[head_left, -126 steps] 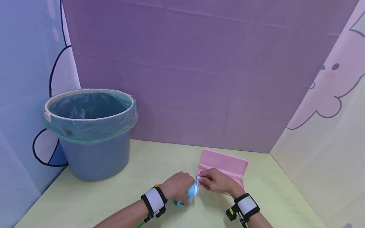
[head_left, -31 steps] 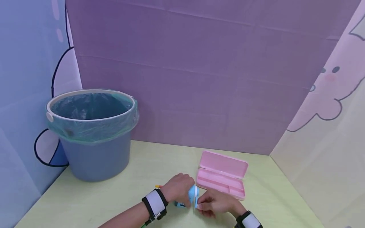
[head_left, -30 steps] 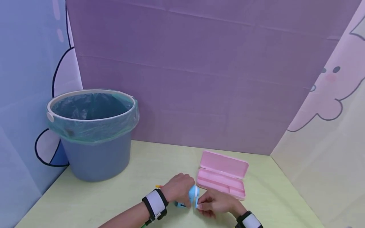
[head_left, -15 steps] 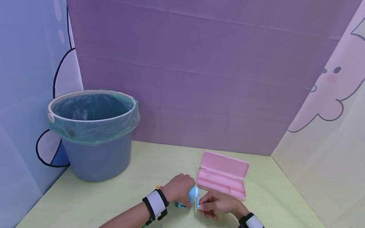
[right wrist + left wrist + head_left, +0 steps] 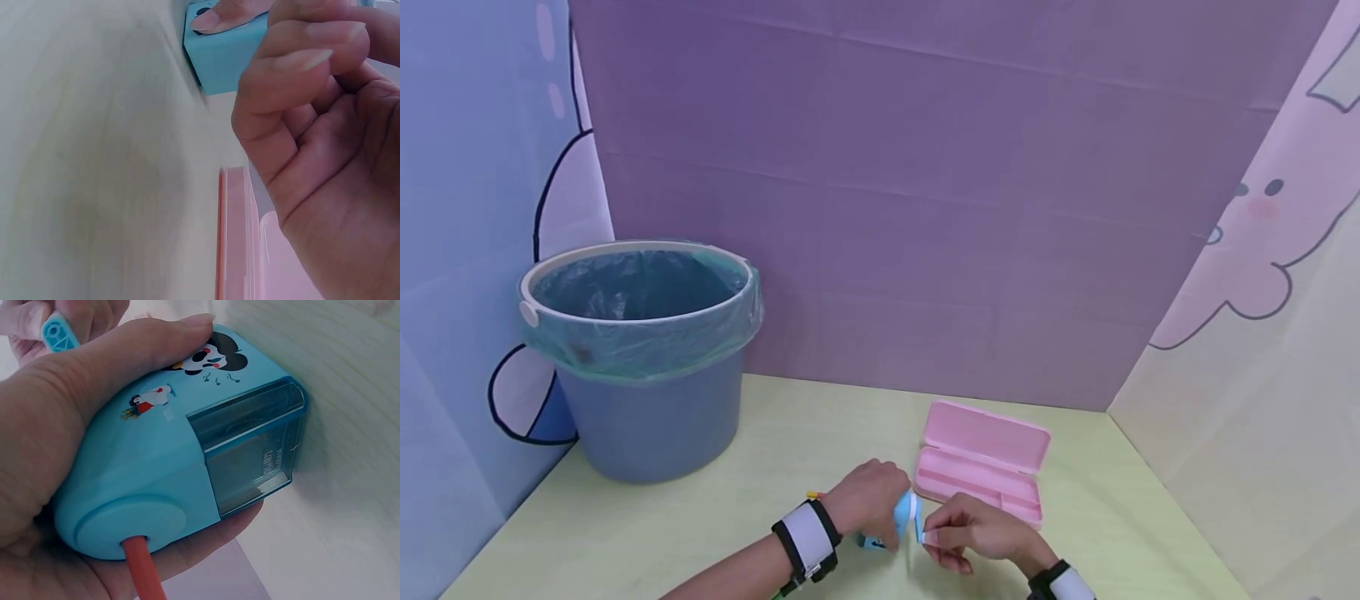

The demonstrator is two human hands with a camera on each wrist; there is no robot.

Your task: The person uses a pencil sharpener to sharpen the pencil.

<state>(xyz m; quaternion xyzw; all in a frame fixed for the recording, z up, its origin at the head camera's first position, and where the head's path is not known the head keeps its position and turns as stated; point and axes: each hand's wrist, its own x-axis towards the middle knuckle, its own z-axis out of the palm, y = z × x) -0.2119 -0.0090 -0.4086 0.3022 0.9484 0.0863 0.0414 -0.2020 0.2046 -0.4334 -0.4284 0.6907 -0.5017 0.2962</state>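
Note:
My left hand (image 5: 868, 497) grips a light blue crank pencil sharpener (image 5: 150, 475) with penguin pictures and a see-through shavings drawer (image 5: 253, 450). A red-orange pencil (image 5: 144, 572) sticks into the round hole at its end; in the head view, its tip end (image 5: 814, 495) peeks out left of the hand. Thumb and fingers of my right hand (image 5: 977, 529) pinch the end of the blue crank handle (image 5: 918, 525), which hangs downward from the sharpener's right side. The curled right fingers (image 5: 281, 87) fill much of the right wrist view, with the sharpener's blue body behind them.
An open pink pencil case (image 5: 988, 435) lies just behind my right hand, its divided tray facing up. A large blue bucket (image 5: 651, 425) lined with a green bag stands at the back left. Purple, blue and white walls enclose the pale table (image 5: 805, 425).
Since the oldest frame, the crank handle has swung from pointing up to pointing down, my right hand moving with it. Over the last second it shifts only slightly. The left hand keeps its grip.

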